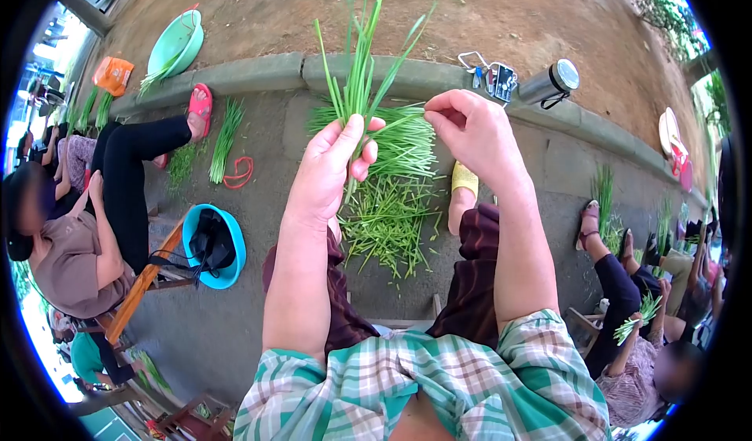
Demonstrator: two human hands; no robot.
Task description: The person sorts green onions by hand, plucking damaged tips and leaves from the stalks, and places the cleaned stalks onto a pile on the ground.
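1. Head view: left hand (333,155) up over the stalk pile (413,139), fingers closed round a bunch of green stalks (360,84).
2. Right hand (475,131) at the stalk pile's right edge, thumb and index pinched together; cannot tell if anything is between.
3. Short green pieces (392,225) heaped on the wearer's side of the stalk pile.
4. Yellow shoe (464,178) just right of the stalk pile.
5. Blue basin (240,245) well left of the stalk pile.
6. Metal flask (546,84) beyond the stalk pile, rightward.

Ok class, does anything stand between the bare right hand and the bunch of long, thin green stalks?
Nothing visible blocks the right hand from the bunch's upper part; lower down, the left hand partly covers it.
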